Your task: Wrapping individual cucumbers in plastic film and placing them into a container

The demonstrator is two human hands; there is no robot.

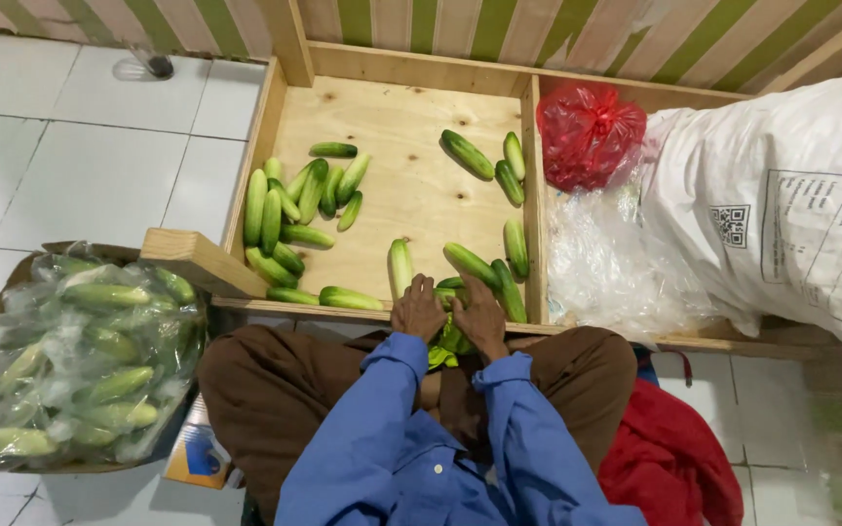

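Observation:
Both my hands meet at the near edge of a wooden crate (411, 185). My left hand (417, 310) and my right hand (480, 317) close together around a cucumber (451, 288), whose green shows between and under the fingers. Blue sleeves cover my arms and brown trousers my knees. Loose cucumbers lie in the crate: a heap at the left (285, 209), a few at the back right (487, 161), and others beside my hands (400, 265).
A clear plastic bag full of cucumbers (75, 360) sits in a box at my left. To the right are a red plastic bag (587, 131), crumpled clear plastic (616, 268), a large white sack (791, 205) and red cloth (669, 463). White tiled floor lies left.

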